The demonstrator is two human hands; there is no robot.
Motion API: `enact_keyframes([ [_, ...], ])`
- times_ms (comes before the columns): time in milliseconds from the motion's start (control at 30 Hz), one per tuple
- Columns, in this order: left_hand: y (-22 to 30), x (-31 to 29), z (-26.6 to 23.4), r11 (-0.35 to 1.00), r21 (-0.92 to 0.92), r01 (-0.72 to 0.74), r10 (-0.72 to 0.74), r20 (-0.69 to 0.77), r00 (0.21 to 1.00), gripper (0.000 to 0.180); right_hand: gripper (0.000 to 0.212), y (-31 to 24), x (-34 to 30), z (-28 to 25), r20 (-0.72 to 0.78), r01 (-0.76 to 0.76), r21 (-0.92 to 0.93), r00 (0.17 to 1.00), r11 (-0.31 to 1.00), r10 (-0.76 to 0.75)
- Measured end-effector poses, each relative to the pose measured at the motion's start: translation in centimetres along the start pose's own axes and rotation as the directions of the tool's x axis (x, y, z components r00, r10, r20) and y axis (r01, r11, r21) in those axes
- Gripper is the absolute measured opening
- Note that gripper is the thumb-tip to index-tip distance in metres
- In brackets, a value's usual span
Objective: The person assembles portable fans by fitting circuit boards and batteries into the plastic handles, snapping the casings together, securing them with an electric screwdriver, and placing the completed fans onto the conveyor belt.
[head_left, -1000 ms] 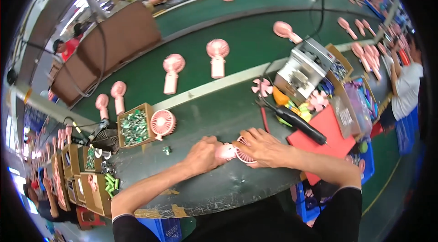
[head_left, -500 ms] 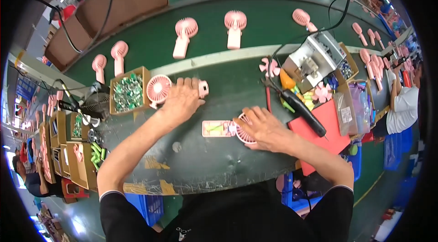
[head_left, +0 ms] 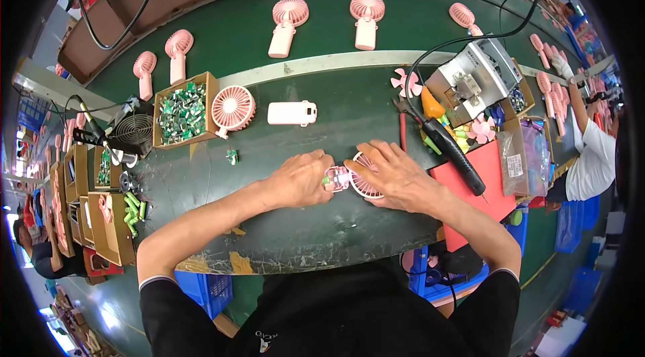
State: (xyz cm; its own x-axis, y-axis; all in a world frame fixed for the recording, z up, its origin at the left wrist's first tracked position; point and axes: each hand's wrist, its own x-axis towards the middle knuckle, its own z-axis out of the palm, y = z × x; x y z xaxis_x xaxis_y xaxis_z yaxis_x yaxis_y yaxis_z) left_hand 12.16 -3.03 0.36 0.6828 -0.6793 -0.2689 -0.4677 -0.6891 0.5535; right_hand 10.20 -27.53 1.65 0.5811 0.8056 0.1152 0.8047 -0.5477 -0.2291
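Note:
On the bench in front of me lies a pink handheld fan (head_left: pixel 340 179) with its handle uncovered and a bit of green showing inside. My left hand (head_left: pixel 300 180) is closed round the handle end, hiding most of it. Over the round fan cage rests my right hand (head_left: pixel 403 175), its fingers curled on the cage rim. Beyond my left hand lie a loose pink handle cover (head_left: pixel 289 113) and a pink round fan head (head_left: pixel 234 108). A small green circuit board (head_left: pixel 232 156) sits apart on the bench to the left.
A cardboard box of circuit boards (head_left: pixel 183 115) stands at left, near green batteries (head_left: pixel 134 212). On the right are a black electric screwdriver (head_left: pixel 453 155), a red sheet (head_left: pixel 480 179), a metal fixture (head_left: pixel 470 85) and pink fan blades (head_left: pixel 481 129). Finished-looking fans (head_left: pixel 285 27) lie on the green conveyor.
My left hand has left the pink handle cover and come nearer, onto the fan's handle. The small circuit board now shows beside my forearm. My right hand stays on the cage.

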Motion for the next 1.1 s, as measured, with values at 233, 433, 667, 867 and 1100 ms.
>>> enact_keyframes([
  [233, -0.5, -1.2, -0.8, 0.817, -0.506, 0.278, -0.184, 0.227, 0.956, 0.041, 0.078, 0.5, 1.7, -0.1, 0.025, 0.118, 0.048, 0.992, 0.992, -0.120],
  [433, -1.4, -2.1, -0.5, 0.182, -0.851, 0.492, -0.112, 0.479, 0.871, 0.032, 0.063, 0.5, 3.8, -0.6, 0.058, 0.261, -0.003, 0.964, 0.965, -0.261],
  [667, -0.5, -3.8, 1.7, 0.191, -0.897, 0.399, -0.110, 0.384, 0.917, 0.025, 0.048, -0.1, 4.1, 0.0, -0.015, 0.370, -0.152, 0.926, 0.917, -0.376],
  [867, -0.4, -4.4, 2.2, 0.163, -0.927, 0.338, -0.126, 0.320, 0.939, 0.028, 0.046, -0.2, 4.1, 0.2, -0.055, 0.352, -0.131, 0.931, 0.927, -0.362],
  [1100, -0.3, -4.6, 2.3, 0.289, -0.905, 0.311, -0.158, 0.276, 0.948, 0.026, 0.051, -0.3, 4.2, 0.0, -0.074, 0.353, -0.139, 0.928, 0.925, -0.366],
])
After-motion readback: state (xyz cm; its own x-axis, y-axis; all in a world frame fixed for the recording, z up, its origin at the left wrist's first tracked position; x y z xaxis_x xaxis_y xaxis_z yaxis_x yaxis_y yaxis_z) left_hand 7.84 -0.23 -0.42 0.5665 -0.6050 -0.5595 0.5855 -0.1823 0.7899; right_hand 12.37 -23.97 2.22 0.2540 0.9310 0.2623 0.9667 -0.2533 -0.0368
